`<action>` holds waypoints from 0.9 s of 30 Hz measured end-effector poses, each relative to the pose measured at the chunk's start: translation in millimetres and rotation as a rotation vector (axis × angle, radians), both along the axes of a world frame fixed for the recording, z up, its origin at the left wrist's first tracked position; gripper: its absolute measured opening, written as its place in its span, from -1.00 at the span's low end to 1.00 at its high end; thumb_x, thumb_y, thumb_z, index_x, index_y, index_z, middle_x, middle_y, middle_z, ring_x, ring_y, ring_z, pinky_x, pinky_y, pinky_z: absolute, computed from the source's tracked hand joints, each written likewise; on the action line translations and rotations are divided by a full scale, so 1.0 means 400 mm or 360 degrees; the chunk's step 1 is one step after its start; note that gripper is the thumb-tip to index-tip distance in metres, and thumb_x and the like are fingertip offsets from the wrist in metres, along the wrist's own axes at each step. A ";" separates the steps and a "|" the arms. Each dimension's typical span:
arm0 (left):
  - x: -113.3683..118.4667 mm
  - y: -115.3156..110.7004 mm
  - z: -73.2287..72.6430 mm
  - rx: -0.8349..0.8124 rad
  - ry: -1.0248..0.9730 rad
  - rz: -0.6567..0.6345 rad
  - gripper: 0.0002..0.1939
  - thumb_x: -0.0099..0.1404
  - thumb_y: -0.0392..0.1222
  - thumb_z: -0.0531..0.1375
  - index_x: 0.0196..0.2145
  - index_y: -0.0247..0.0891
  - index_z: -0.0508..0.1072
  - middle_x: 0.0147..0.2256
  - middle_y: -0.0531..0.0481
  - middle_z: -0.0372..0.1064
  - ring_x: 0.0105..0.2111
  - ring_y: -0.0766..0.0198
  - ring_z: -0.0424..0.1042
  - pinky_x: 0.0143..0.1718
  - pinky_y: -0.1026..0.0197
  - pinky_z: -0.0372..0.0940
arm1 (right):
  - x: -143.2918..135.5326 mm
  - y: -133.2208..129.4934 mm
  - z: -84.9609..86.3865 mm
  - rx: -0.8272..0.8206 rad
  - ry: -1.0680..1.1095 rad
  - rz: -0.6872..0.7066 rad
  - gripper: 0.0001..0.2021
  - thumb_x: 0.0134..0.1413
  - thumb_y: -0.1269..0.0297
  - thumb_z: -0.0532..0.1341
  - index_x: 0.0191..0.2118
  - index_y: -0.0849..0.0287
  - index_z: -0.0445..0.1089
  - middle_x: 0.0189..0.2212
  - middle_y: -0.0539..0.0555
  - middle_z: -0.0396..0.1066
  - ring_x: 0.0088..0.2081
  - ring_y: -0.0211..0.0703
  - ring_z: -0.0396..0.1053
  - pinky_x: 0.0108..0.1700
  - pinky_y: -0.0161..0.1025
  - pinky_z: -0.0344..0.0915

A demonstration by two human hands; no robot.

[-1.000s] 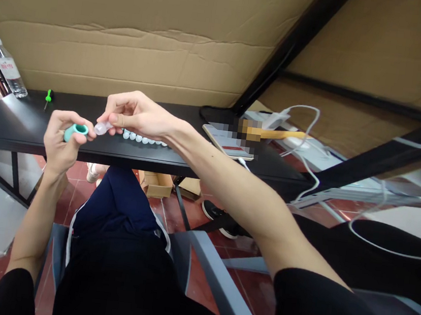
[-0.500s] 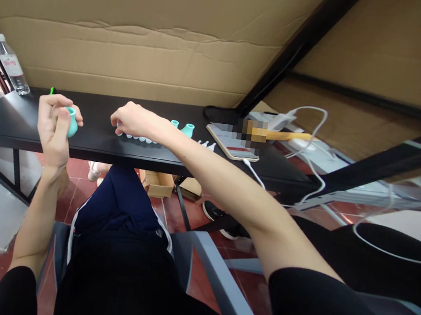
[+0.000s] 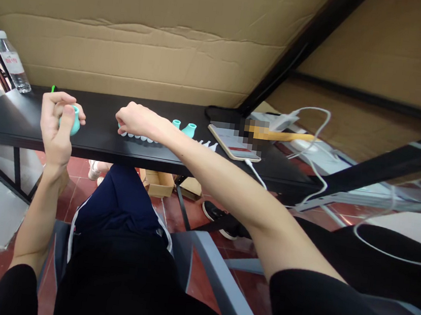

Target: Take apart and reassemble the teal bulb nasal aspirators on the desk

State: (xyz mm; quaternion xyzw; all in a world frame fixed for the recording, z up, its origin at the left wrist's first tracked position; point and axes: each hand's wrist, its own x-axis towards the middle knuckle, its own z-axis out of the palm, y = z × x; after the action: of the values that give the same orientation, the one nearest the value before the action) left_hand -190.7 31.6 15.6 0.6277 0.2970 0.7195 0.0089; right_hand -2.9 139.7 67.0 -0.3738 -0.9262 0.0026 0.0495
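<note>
A small turquoise vase-shaped piece (image 3: 75, 123) is held between the thumb and fingers of my left hand (image 3: 57, 126), above the black table's left part. My right hand (image 3: 133, 119) is low over the table with its fingers pinched together; a bit of turquoise shows at the fingertips, mostly hidden. Beside and below it runs a row of small white pieces (image 3: 142, 138), partly covered by my wrist. Two more turquoise pieces stand behind my right forearm, one at the left (image 3: 176, 123) and a larger one (image 3: 190, 130). More white pieces (image 3: 212, 147) lie right of the forearm.
A phone (image 3: 231, 142) with a white cable lies on the black table (image 3: 93, 139). A water bottle (image 3: 14, 64) stands at the far left. Cardboard (image 3: 138, 61) rises behind. At the right are cables, a yellow-handled object (image 3: 290, 136) and a person's dark-clothed leg.
The view has shifted slightly. My left hand has turned the turquoise piece a little more upright. My right hand stays pinched near the row of white pieces.
</note>
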 end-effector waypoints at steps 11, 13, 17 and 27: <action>-0.003 0.000 -0.001 0.0026 0.0094 0.0055 -0.75 0.65 0.22 0.21 -0.06 0.06 0.44 -0.37 0.07 0.48 -0.33 0.19 0.60 -0.31 0.04 0.45 | 0.006 0.009 -0.003 -0.0008 0.0048 -0.0002 -0.85 0.42 0.35 0.40 -0.08 0.34 0.71 -0.10 0.40 0.65 -0.12 0.14 0.63 -0.12 -0.07 0.41; -0.007 0.002 -0.002 0.0047 0.0101 0.0005 -0.78 0.65 0.20 0.22 -0.04 0.07 0.44 -0.36 0.08 0.49 -0.31 0.18 0.61 -0.30 0.05 0.45 | 0.007 0.009 -0.003 -0.0001 0.0039 -0.0003 -0.85 0.42 0.39 0.39 -0.08 0.35 0.71 -0.09 0.41 0.65 -0.12 0.12 0.63 -0.13 -0.09 0.41; -0.010 0.006 -0.004 0.0027 -0.0045 -0.0182 -0.72 0.57 0.23 0.32 -0.04 0.05 0.45 -0.36 0.07 0.49 -0.31 0.18 0.61 -0.29 0.06 0.45 | 0.006 0.003 0.004 0.0038 -0.0040 -0.0036 -0.81 0.42 0.41 0.34 -0.03 0.36 0.71 -0.05 0.42 0.66 -0.10 0.11 0.64 -0.14 -0.12 0.42; 0.006 -0.005 0.003 0.0031 -0.0161 -0.0162 -0.80 0.54 0.13 0.39 -0.09 0.03 0.54 -0.43 0.07 0.43 -0.37 0.19 0.52 -0.29 0.06 0.38 | 0.004 -0.009 0.014 0.0108 -0.0138 -0.0042 -0.76 0.43 0.41 0.28 0.00 0.38 0.70 -0.05 0.42 0.67 -0.10 0.13 0.64 -0.19 -0.14 0.39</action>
State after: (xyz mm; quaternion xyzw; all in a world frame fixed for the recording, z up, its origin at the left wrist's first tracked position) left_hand -188.5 29.7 16.7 0.6049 0.2569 0.7518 0.0543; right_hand -1.5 136.2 72.5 -0.3839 -0.9220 -0.0459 0.0219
